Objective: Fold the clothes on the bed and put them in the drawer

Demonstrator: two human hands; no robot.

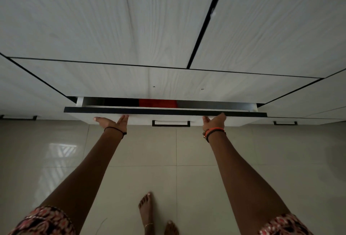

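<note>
While lying inside the drawer (pixel 140 120) at the centre of the frame, showing only as a strip of red cloth (pixel 158 103) through the narrow gap behind the dark top edge. Standing just barely out from the pale wood-grain wardrobe (pixel 93 19) filling the upper frame. Pressing on the drawer's front either side of the black handle (pixel 171 123) — left hand (pixel 112 122) left of centre, right hand (pixel 214 122) right of centre — fingers straight and released, grasping nothing. Wearing a thin black band (pixel 114 129) on the left wrist, orange and dark bracelets (pixel 213 131) on the right. Standing with a bare foot (pixel 147 206) on glossy beige tiles (pixel 187 150) along the bottom.
</note>
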